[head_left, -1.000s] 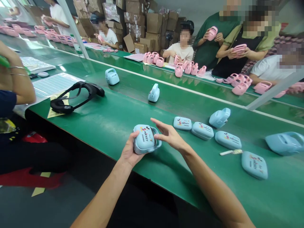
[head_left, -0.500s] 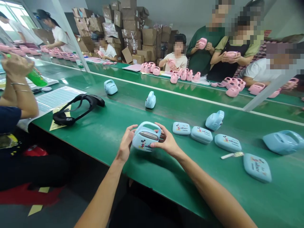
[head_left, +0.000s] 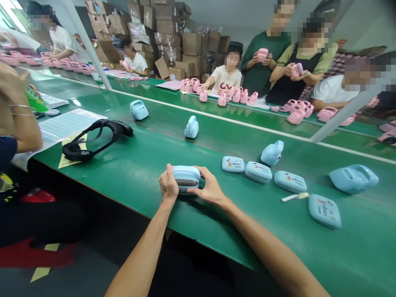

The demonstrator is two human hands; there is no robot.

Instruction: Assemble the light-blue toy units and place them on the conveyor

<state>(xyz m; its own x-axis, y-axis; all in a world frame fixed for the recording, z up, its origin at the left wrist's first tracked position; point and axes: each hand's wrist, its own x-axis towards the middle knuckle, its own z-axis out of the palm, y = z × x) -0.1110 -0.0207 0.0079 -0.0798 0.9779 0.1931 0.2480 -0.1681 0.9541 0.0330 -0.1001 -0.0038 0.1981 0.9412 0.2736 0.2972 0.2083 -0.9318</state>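
Between both hands is a light blue plastic case with a handle (head_left: 186,173), tipped so that its rounded handle and dark oval strip face me. My left hand (head_left: 168,183) grips its left end, thumb up along the side. On the right end, my right hand (head_left: 210,187) holds it with thumb in front and fingers behind. The printed front is mostly turned out of sight. To the right lie several light blue Mickey-printed covers, the nearest cover (head_left: 324,210) at the row's end. A small white-handled tool (head_left: 294,196) rests beside them.
Light blue handled cases (head_left: 353,179) stand along the green table (head_left: 130,181). A black head strap (head_left: 95,140) lies left, near printed sheets (head_left: 72,123). A co-worker's arm (head_left: 26,119) is at far left. Across the table, people handle pink cases (head_left: 236,95); cardboard boxes (head_left: 192,45) are stacked behind.
The blue case has tilted, its printed front turning away and its handle coming toward me. My left hand has shifted its grip along the side. The whole view has moved slightly.
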